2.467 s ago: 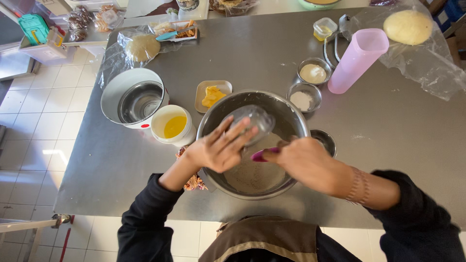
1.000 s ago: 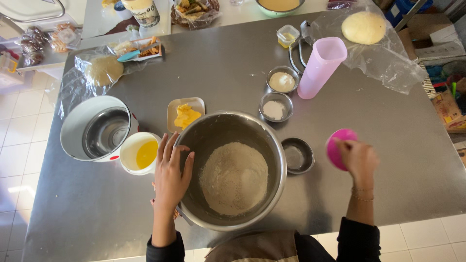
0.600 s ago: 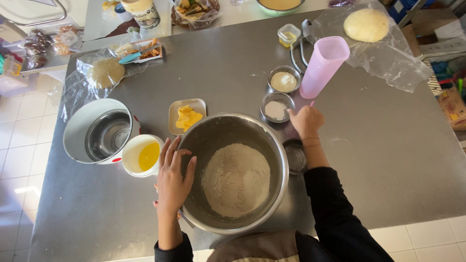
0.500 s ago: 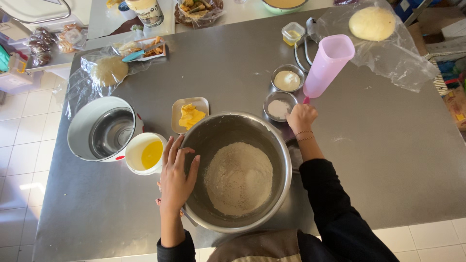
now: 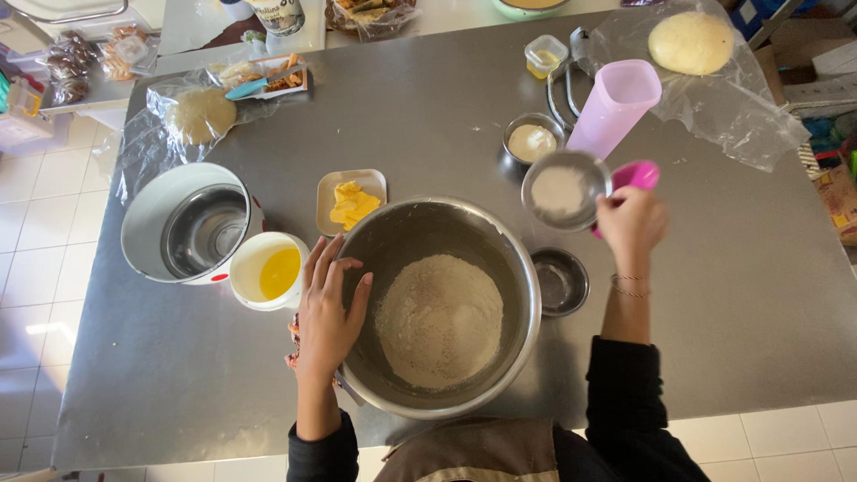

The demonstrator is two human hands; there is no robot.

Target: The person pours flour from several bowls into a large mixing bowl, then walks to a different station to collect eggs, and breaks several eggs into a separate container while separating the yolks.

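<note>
A large steel mixing bowl (image 5: 522,268) holding a mound of flour (image 5: 438,319) sits at the near edge of the steel table (image 5: 428,107). My left hand (image 5: 327,308) rests flat on the bowl's left rim, fingers spread. My right hand (image 5: 632,217) is raised just right of the bowl and grips a small steel bowl of white powder (image 5: 564,189) above the big bowl's far right rim. A pink scoop (image 5: 637,174) shows behind the same hand. An empty small steel bowl (image 5: 559,282) stands beside the big bowl.
A white cup of yellow liquid (image 5: 268,270), a tray of butter pieces (image 5: 352,201) and a white pot with a steel liner (image 5: 189,224) stand to the left. A pink pitcher (image 5: 614,108), another small bowl (image 5: 530,141), and two wrapped dough balls (image 5: 202,114) (image 5: 690,42) lie farther back.
My right hand took the small bowl of white powder off the table and lifted it toward the big bowl. The left hand stayed on the rim.
</note>
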